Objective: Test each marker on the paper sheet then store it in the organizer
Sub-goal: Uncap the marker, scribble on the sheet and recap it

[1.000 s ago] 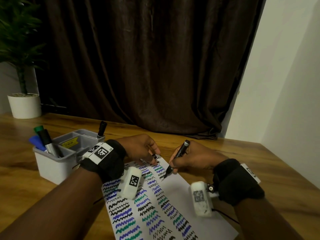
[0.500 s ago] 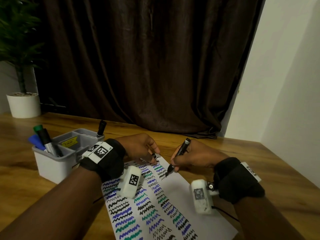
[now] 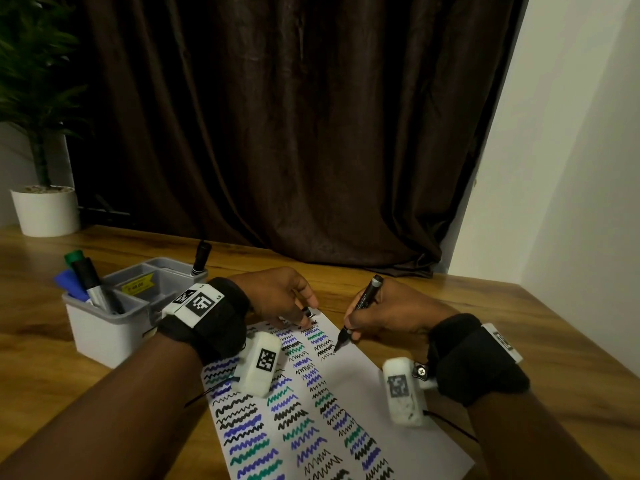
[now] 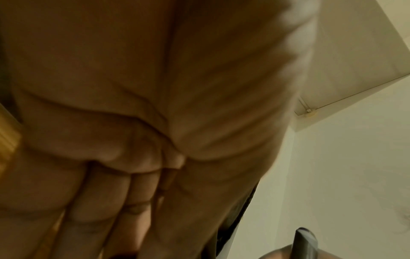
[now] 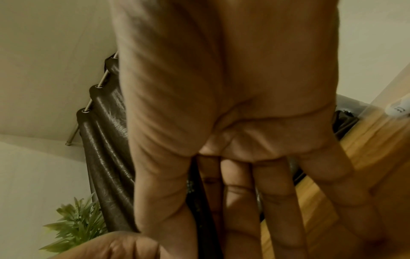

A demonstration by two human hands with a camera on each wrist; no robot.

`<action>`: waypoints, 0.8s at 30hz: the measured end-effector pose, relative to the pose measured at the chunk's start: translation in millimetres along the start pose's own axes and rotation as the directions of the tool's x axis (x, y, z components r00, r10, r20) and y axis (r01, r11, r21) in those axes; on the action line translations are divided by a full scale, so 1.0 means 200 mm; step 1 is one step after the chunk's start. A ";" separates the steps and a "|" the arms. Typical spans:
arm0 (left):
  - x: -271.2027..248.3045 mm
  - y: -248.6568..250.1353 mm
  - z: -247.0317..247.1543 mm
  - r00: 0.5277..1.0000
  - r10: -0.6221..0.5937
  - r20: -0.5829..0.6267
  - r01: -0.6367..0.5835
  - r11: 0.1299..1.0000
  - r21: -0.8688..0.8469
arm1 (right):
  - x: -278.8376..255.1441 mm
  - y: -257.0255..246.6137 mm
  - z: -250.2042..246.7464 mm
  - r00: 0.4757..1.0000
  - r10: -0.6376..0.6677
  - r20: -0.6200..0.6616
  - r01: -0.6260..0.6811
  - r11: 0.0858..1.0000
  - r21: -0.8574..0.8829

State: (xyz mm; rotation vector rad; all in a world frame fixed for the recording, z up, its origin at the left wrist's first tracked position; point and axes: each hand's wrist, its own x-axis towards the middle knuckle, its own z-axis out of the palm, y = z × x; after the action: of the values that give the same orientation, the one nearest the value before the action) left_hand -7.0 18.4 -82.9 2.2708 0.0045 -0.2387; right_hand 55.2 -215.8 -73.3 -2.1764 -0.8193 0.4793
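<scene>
My right hand (image 3: 349,329) grips a black marker (image 3: 363,299) like a pen, its tip (image 3: 336,348) down on the white paper sheet (image 3: 381,403) beside rows of black, blue and green squiggles. My left hand (image 3: 304,311) rests at the sheet's far edge and pinches the marker's black cap (image 3: 307,310). The grey organizer (image 3: 104,327) stands to the left with green, blue and black markers (image 3: 88,282) in its near compartment and one black marker (image 3: 201,256) at its far corner. In the right wrist view the marker barrel (image 5: 199,201) runs between thumb and fingers.
A potted plant in a white pot (image 3: 45,211) stands at the table's far left. A dark curtain (image 3: 294,133) hangs behind the wooden table (image 3: 519,323), and a white wall closes the right side.
The marker tip has moved slightly down the sheet toward me while drawing. My left hand has stayed in place.
</scene>
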 end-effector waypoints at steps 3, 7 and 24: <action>0.00 0.00 0.00 1.000 0.004 -0.003 -0.004 1.000 0.011 | 0.00 0.00 0.00 1.000 0.002 -0.007 -0.001 1.000 0.008; 0.00 0.00 0.00 1.000 0.008 -0.002 -0.008 1.000 0.013 | -0.01 0.00 0.00 1.000 0.014 -0.022 -0.014 1.000 -0.017; -0.02 0.04 -0.03 0.959 0.176 -0.224 -0.242 0.917 -0.316 | -0.01 -0.07 -0.02 0.930 0.015 -0.367 0.151 0.896 0.417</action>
State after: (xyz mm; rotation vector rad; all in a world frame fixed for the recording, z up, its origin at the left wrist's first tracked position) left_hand -8.5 16.7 -72.4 1.9203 -0.0908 0.0920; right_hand 49.9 -211.9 -59.9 -1.7321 -0.5195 0.1883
